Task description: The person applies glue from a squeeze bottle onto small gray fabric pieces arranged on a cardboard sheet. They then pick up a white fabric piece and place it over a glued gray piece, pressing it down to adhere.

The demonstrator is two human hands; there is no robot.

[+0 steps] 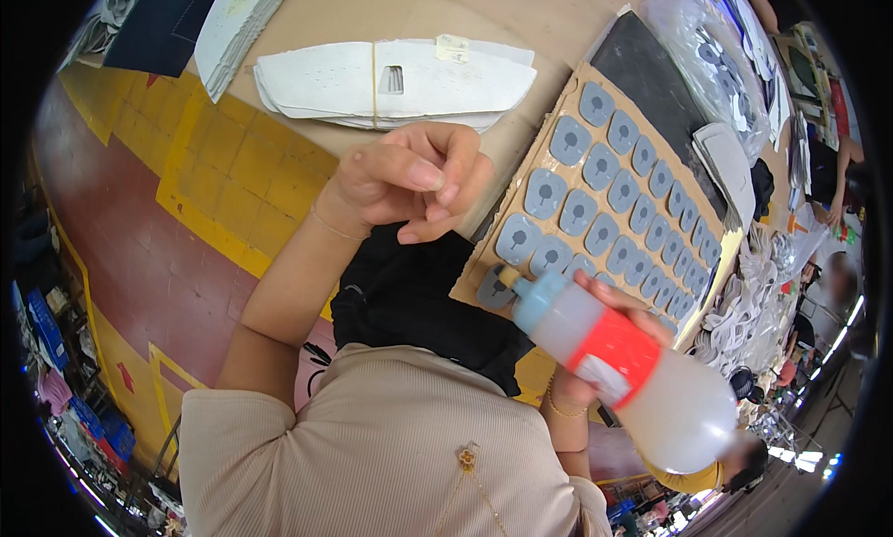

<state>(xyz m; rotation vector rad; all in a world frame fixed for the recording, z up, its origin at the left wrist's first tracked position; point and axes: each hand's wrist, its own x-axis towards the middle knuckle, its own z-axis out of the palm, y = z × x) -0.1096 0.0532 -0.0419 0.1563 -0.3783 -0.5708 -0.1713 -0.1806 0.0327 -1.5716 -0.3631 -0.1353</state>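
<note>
One bottle [634,374] slants gripped in my right hand [574,388], nozzle [509,276] leftward near the corner grey pad [493,293]; whether my curled, farther left hand [414,176] holds anything, I can't tell.

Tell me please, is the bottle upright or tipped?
Tipped: the bottle is slanted in the right hand, its yellow nozzle tip toward the grey pieces.
</note>
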